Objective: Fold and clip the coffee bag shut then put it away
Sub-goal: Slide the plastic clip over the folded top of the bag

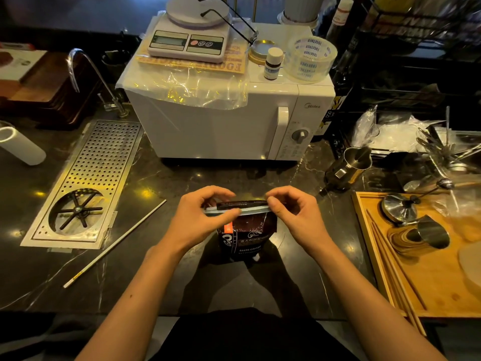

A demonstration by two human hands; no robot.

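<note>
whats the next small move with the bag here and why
Probably press the pale clip fully closed along the folded top of the coffee bag. The left hand and right hand already pinch its two ends, and the bag stands upright on the counter, not yet put away.

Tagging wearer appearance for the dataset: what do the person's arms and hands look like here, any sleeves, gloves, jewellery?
Both forearms are bare up to the bottom edge of the frame, so no sleeves show. The left hand and right hand wear no gloves. No watch, bracelet or ring is visible on the sides that face the camera. Nails look short and plain. A dark garment covers the body between the arms.
</note>
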